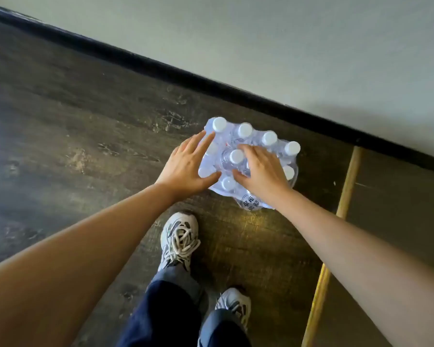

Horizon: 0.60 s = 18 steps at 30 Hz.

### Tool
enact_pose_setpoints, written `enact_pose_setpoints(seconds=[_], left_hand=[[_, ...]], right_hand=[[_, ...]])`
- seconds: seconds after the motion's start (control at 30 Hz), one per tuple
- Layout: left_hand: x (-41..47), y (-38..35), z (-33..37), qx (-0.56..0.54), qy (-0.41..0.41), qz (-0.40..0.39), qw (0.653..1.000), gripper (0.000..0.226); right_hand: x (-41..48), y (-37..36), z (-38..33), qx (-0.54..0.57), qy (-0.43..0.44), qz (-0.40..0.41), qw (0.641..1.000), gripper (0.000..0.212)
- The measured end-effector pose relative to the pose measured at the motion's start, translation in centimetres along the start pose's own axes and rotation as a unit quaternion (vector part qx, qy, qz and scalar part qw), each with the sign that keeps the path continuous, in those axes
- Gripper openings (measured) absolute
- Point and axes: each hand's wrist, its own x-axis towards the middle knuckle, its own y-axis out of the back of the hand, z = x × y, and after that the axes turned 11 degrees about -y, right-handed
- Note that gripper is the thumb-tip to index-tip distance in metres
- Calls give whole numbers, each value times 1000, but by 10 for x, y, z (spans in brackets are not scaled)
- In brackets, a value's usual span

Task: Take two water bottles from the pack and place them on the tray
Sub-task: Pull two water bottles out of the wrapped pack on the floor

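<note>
Status at this moment: the task is at its opening step. I see the shrink-wrapped pack of water bottles standing on the dark wood-pattern floor, close to the black skirting board at the foot of the pale wall. White caps show through the film across the pack's top — none appears lifted out of the rows.

Left hand: spread wide, fingers extended, palm down on the near-left side of the pack, thumb touching the film at the lower edge. It holds nothing.

Right hand: also open and flat, laid over the middle and right of the pack, fingers beside one central cap. It holds nothing that I can see.

Whether the film is already torn open I cannot tell; it looks wrinkled, but no clear opening shows.

Done so far, as far as the view shows: nothing placed. The tray is not in view. A brass-coloured floor strip runs to the right, and the person's trainers stand just short of the pack.

Remaining, in my judgement: open the film, extract two bottles, carry them to the tray — the whole task.
</note>
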Motion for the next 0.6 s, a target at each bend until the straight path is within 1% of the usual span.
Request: enact_pose_setpoints(seconds=[0.07,0.17,0.4,0.6], left_hand=[[12,-10,-13,-20,-23,22,999,84],[23,-25,-26,-40,-33,36,998,85],[31,-46,-42,-55,-52,41,996,88],[31,-56,-42,-58,-53,69,995,86]], right_hand=[[16,-14,3,2,15,20,1000,52],[28,-28,6,10,6,32,999,50],[51,-42,10,-2,-20,49,999,42],[52,-42,19,13,6,68,998,43]])
